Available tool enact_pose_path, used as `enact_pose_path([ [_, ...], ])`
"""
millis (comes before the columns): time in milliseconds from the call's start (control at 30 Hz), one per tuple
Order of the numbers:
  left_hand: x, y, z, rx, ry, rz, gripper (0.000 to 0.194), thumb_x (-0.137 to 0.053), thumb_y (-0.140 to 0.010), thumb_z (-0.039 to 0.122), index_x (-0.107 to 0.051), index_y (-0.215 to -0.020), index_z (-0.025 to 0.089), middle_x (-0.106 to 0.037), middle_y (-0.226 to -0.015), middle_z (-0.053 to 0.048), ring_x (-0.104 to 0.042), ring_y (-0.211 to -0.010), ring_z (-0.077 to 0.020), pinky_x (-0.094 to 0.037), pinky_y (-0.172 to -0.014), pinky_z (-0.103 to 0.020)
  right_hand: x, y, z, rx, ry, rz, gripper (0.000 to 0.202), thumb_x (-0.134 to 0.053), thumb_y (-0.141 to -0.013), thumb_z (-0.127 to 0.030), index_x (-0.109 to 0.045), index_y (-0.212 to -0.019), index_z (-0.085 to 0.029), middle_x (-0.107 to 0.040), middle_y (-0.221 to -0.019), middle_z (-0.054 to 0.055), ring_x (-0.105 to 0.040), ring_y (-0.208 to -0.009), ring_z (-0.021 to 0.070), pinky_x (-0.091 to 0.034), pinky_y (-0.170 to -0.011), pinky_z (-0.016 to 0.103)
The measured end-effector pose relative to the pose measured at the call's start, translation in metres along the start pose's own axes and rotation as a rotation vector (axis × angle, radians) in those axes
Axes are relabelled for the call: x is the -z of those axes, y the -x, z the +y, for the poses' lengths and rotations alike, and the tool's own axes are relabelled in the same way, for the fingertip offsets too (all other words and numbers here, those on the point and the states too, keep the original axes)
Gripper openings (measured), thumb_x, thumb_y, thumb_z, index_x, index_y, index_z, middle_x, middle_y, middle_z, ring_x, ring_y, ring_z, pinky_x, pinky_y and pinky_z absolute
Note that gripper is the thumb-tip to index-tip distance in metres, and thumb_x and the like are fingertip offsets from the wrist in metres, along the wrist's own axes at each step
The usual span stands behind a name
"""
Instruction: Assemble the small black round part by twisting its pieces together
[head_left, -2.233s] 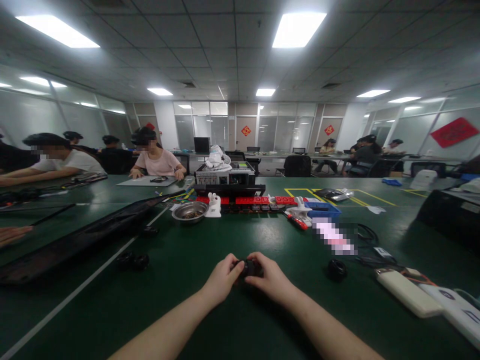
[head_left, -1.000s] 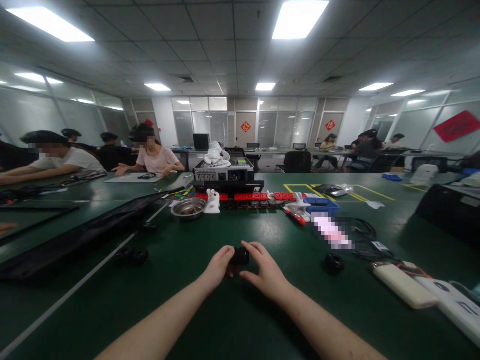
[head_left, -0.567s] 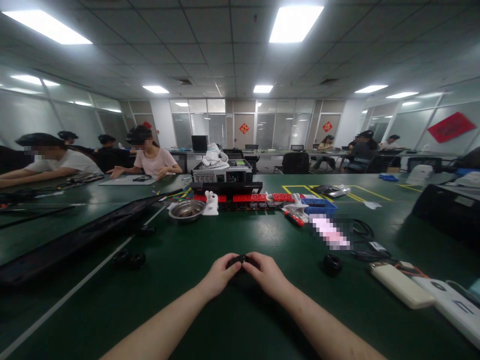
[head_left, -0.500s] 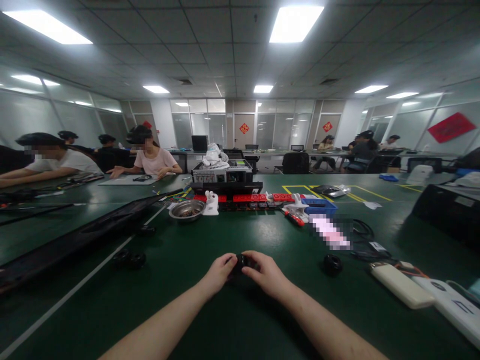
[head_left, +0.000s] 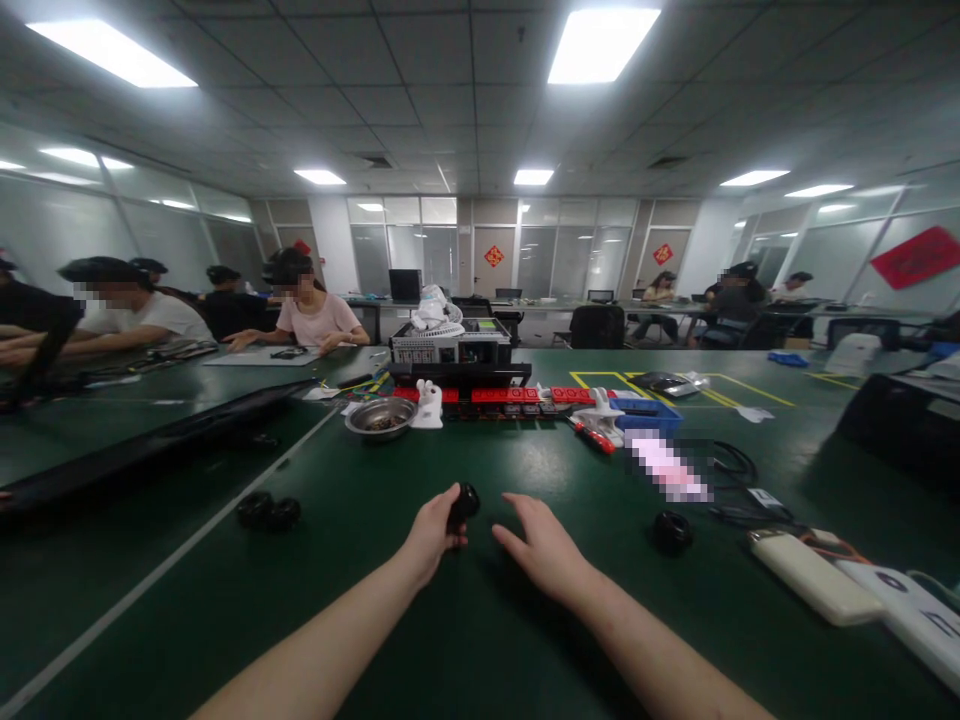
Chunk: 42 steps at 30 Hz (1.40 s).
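Observation:
My left hand [head_left: 435, 532] is closed on a small round black part [head_left: 466, 500], lifted a little above the green table [head_left: 405, 630]; its exact kind is unclear. To the right of it, my right hand [head_left: 541, 540] is open, thumb and fingers apart, touching nothing. Two similar round black parts [head_left: 268, 511] lie side by side on the table to the left. Another round black part [head_left: 672, 532] rests to the right of my right hand.
Ahead stand a metal bowl [head_left: 379, 418] with small pieces, a red-handled tool [head_left: 595, 438] and a blue tray [head_left: 652, 415]. A cream power bank [head_left: 814, 577] lies right. A long black panel [head_left: 165, 440] stretches along the left. A co-worker [head_left: 319, 315] sits across the table's far left.
My right hand has let go of the black part and opened, moving slightly away. My left hand now holds the part alone, turned more upright. The view has shifted slightly left.

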<state>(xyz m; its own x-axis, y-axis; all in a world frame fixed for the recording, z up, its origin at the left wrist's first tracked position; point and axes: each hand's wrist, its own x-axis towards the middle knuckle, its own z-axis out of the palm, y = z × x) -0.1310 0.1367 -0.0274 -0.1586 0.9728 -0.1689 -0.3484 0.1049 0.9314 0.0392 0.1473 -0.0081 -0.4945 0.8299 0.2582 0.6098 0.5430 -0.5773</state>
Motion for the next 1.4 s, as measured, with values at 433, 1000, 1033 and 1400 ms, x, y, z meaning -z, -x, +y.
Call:
enact_pose_path([
  [433,0.007,-0.007,0.004,0.1,0.328,0.137,0.032,-0.048,-0.076,0.042,-0.053,-0.078,0.011,-0.052,-0.059,-0.001,-0.049,-0.047,-0.0079,-0.044,-0.045,-0.02,-0.023,0.011,-0.009,-0.038,0.223,-0.286,0.086,-0.053,-0.064,-0.056,-0.019,-0.132,-0.016,-0.014,-0.139,0.014,-0.007,-0.126,0.0311,-0.008,-0.1,0.048],
  [1000,0.006,-0.007,0.003,0.098,0.277,0.094,0.033,-0.047,-0.076,0.042,-0.053,-0.078,0.01,-0.052,-0.059,-0.001,-0.047,-0.045,-0.0074,-0.042,-0.043,-0.02,-0.029,0.005,-0.011,-0.124,0.209,-0.183,0.058,-0.05,-0.071,-0.029,-0.033,-0.126,-0.02,-0.033,-0.133,0.009,-0.022,-0.123,0.0277,-0.013,-0.099,0.046],
  [1033,0.006,-0.007,0.003,0.095,0.267,0.088,0.034,-0.048,-0.076,0.043,-0.053,-0.079,0.01,-0.051,-0.059,-0.001,-0.047,-0.045,-0.0074,-0.042,-0.044,-0.02,-0.03,0.004,-0.009,-0.121,0.2,-0.138,0.052,-0.047,-0.073,-0.025,-0.037,-0.124,-0.019,-0.038,-0.13,0.008,-0.027,-0.121,0.0265,-0.016,-0.099,0.045],
  [1400,-0.008,0.024,0.008,-0.495,-0.716,-0.124,0.029,-0.058,-0.065,0.04,-0.056,-0.084,0.017,-0.057,-0.079,-0.002,-0.053,-0.072,-0.0165,-0.041,-0.065,-0.028,0.004,-0.013,0.012,-0.24,-0.365,0.153,0.042,-0.029,-0.081,-0.048,-0.055,-0.086,-0.015,-0.056,-0.062,0.001,-0.053,-0.059,0.0137,-0.042,-0.056,0.026],
])
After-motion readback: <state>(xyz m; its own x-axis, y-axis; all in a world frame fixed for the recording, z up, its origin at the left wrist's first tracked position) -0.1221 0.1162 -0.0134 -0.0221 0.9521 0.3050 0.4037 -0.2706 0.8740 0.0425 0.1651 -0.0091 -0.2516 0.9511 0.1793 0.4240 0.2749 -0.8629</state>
